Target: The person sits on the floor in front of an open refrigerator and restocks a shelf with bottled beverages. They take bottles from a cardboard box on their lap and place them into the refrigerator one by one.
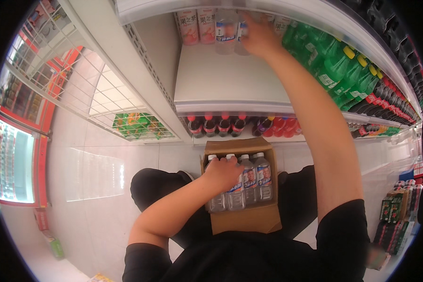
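Observation:
Deep on the white shelf [229,77], my right hand [262,37] grips a clear plastic bottle [242,46] with a blue and white label. A matching bottle [226,37] stands upright just left of it. Below, between my knees, is an open cardboard box [245,222] holding several more of these white-capped bottles [263,176]. My left hand [225,172] is closed around the upper part of one bottle [236,199] in the box. My fingers partly hide that bottle's cap and label.
Pink drink cartons [207,28] line the shelf's back left. Green soda bottles [333,70] fill its right side. Cola bottles [224,127] stand on the lower shelf. A white wire rack [91,88] is at left, and a red-framed fridge [16,158] stands beyond it.

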{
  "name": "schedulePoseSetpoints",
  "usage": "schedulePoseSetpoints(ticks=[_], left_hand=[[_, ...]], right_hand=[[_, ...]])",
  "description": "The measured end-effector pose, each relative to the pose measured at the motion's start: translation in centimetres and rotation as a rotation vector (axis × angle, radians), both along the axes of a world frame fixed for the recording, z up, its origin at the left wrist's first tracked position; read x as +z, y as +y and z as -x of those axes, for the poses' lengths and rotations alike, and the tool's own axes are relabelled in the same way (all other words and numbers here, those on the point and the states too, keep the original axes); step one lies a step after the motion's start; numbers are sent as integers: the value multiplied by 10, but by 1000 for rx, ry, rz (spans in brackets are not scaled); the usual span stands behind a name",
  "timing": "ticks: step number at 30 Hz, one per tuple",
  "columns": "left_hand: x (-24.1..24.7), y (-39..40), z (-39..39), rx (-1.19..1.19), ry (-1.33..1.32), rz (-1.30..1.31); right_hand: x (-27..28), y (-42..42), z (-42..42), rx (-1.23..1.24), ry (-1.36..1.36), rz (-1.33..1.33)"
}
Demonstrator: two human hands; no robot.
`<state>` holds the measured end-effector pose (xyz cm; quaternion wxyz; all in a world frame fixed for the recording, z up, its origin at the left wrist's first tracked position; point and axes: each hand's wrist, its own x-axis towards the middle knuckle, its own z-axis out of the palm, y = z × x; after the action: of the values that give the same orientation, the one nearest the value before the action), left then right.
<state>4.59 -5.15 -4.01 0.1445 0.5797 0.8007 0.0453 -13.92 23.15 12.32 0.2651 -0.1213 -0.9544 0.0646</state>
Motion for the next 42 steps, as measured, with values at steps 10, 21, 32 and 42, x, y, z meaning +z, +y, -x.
schedulePoseSetpoints(ticks=[10, 21, 32, 42], left_hand=[[6, 2, -1, 2, -76, 98], [-3, -7, 0, 15, -66, 4], [7, 1, 1, -25, -11, 60], [11, 2, 3, -7, -91, 59]], right_hand=[[-16, -2, 13, 14, 131, 83], [-46, -31, -96, 96, 401, 98], [-81, 1, -209, 288, 589, 38], [-92, -11, -210, 250, 705, 893]])
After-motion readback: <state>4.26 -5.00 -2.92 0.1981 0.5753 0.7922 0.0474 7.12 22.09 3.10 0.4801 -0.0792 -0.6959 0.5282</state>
